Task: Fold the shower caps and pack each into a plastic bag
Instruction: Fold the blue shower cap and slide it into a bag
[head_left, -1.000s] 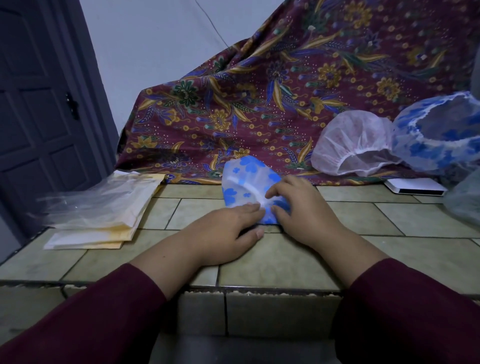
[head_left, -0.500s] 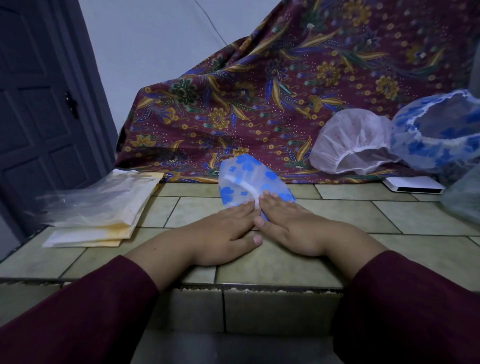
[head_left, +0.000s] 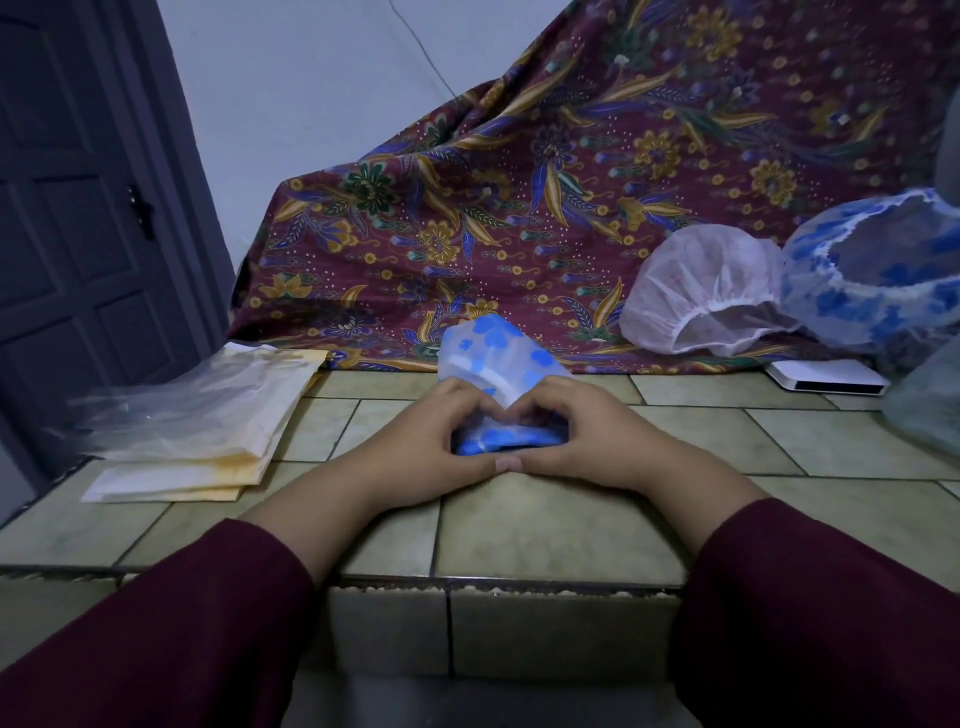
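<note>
Bench (head_left: 545, 525) tiled, filling lower frame; plastic bags (head_left: 202, 415) lying at left. Left hand (head_left: 415, 447) and right hand (head_left: 587, 436) are gripping the blue-flowered shower cap (head_left: 498, 358) at frame centre, thumbs touching.

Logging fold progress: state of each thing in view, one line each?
blue-flowered shower cap: partly folded, near end rolled under both hands
left hand: gripping the roll
right hand: gripping the roll
pink shower cap: unfolded, open
blue-patterned shower cap: unfolded, open
plastic bags: stacked, none filled
door: closed
</note>
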